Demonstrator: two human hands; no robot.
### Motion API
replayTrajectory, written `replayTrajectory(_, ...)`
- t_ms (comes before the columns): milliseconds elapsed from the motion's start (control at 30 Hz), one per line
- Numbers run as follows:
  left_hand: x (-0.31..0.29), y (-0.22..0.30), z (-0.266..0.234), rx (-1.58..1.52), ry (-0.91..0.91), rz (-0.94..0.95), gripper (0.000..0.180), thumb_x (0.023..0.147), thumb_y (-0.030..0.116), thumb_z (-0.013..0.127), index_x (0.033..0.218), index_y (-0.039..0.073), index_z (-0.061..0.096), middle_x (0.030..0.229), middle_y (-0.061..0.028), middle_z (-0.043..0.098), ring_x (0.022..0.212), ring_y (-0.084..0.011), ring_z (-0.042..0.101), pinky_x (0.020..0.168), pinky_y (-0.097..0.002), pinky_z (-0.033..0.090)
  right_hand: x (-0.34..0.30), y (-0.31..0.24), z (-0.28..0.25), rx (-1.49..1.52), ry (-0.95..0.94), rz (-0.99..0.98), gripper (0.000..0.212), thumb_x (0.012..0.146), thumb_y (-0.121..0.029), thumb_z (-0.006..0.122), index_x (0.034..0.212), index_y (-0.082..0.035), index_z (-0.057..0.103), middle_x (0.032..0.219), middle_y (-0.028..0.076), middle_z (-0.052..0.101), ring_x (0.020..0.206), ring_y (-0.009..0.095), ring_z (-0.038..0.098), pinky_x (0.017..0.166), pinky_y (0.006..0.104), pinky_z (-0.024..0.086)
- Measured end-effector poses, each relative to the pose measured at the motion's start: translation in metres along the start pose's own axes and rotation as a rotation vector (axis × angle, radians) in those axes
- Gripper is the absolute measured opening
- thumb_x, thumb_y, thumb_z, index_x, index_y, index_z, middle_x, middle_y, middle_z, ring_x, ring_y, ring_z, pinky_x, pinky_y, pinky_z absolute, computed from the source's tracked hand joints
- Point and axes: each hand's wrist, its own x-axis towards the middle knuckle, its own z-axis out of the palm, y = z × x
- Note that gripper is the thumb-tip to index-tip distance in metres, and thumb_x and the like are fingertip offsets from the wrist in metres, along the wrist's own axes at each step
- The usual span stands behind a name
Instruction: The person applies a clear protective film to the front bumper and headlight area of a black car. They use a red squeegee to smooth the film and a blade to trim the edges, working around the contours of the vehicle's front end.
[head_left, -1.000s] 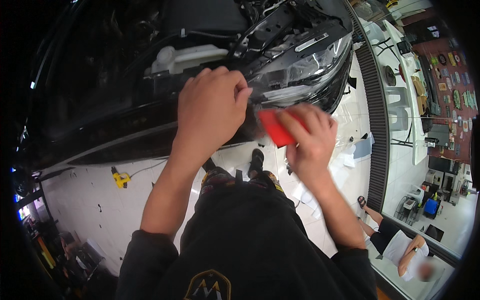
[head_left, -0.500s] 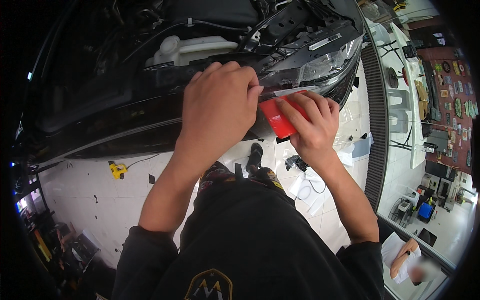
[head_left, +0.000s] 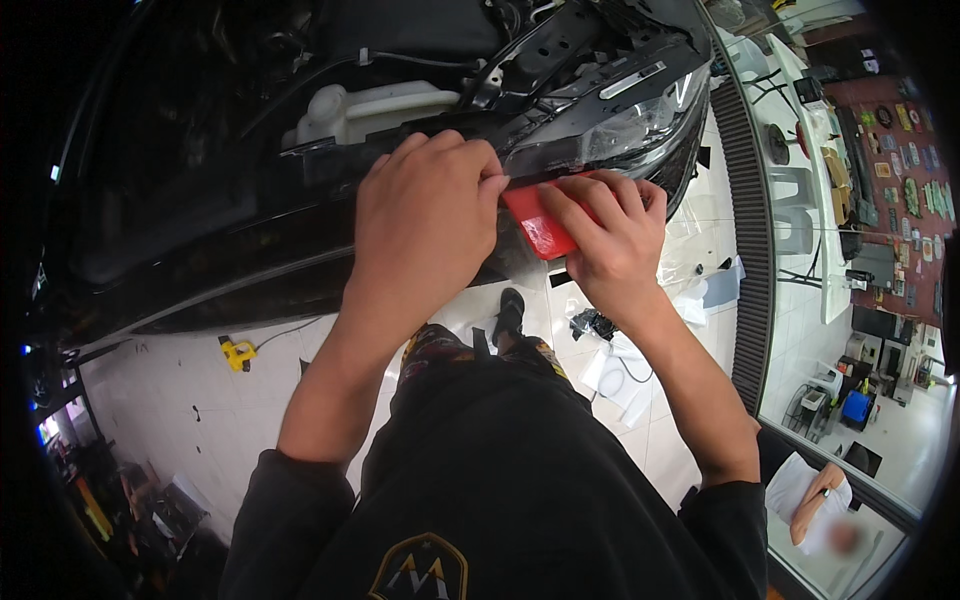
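Note:
A red flat squeegee (head_left: 536,226) is gripped in my right hand (head_left: 612,225). It rests at the black car's fender (head_left: 290,250), just below the headlight (head_left: 640,135). My left hand (head_left: 428,205) bends over the fender's upper edge, thumb and fingers pinched together close to the squeegee's left corner. Whatever lies between those fingers is hidden by the hand. Clear wrinkled film (head_left: 618,135) covers part of the headlight.
The engine bay lies open beyond my hands, with a white plastic tank (head_left: 375,110). A yellow corded tool (head_left: 237,354) lies on the tiled floor at left. Crumpled black film (head_left: 592,324) and white sheets lie at right. Behind glass, a person (head_left: 815,500) sits with folded arms.
My right hand has pushed the squeegee slightly farther away from me against the fender. My left hand keeps its pinch at the same spot. The whole view has shifted slightly.

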Motion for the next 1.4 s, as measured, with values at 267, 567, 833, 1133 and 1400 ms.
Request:
replayTrajectory(267, 0.001, 0.002, 0.001, -0.001, -0.018, -0.01, 0.01, 0.094, 0.018, 0.075, 0.094, 0.007, 0.076, 0.085, -0.0041, 0.069, 0.089, -0.0266, 0.066, 0.081, -0.0425, 0.051, -0.01, 0.007, -0.006, -0.004, -0.005, 0.034, 0.058, 0.06, -0.006, 0.078, 0.117, -0.017, 0.073, 0.11, -0.001, 0.069, 0.107, 0.025, 0.065, 0.091, 0.0445, 0.043)
replayTrajectory(567, 0.0, 0.002, 0.0, 0.003, -0.034, -0.018, 0.012, 0.093, 0.018, 0.075, 0.093, 0.006, 0.075, 0.087, -0.0064, 0.07, 0.09, -0.0279, 0.067, 0.082, -0.0429, 0.052, 0.006, 0.0, -0.014, -0.021, -0.075, 0.002, 0.049, 0.063, -0.008, 0.077, 0.111, -0.018, 0.073, 0.108, -0.002, 0.068, 0.106, 0.025, 0.063, 0.089, 0.0463, 0.044)
replayTrajectory(833, 0.0, 0.0, 0.0, -0.046, 0.002, -0.058, 0.012, 0.094, 0.019, 0.074, 0.093, 0.007, 0.076, 0.088, -0.0059, 0.07, 0.088, -0.0277, 0.068, 0.08, -0.0429, 0.052, -0.01, -0.008, -0.026, 0.051, -0.034, 0.138, 0.057, 0.063, -0.001, 0.074, 0.118, -0.016, 0.074, 0.112, 0.001, 0.069, 0.108, 0.026, 0.064, 0.093, 0.046, 0.043)
replayTrajectory(1133, -0.004, 0.0, 0.001, -0.139, 0.064, -0.005, 0.007, 0.091, 0.014, 0.074, 0.088, 0.007, 0.076, 0.089, -0.0076, 0.068, 0.092, -0.0315, 0.067, 0.083, -0.0458, 0.053, -0.022, -0.019, -0.003, -0.001, -0.014, 0.094, 0.062, 0.063, -0.006, 0.078, 0.123, -0.018, 0.074, 0.12, 0.003, 0.066, 0.114, 0.028, 0.062, 0.097, 0.0477, 0.043)
replayTrajectory(1400, -0.005, -0.001, 0.0, -0.1, 0.055, -0.022, 0.01, 0.092, 0.014, 0.076, 0.095, 0.005, 0.079, 0.088, -0.0092, 0.071, 0.082, -0.0275, 0.068, 0.076, -0.0394, 0.052, -0.015, -0.019, -0.001, 0.014, -0.015, 0.083, 0.058, 0.063, -0.007, 0.078, 0.119, -0.017, 0.074, 0.118, 0.003, 0.067, 0.114, 0.027, 0.063, 0.095, 0.0479, 0.043)
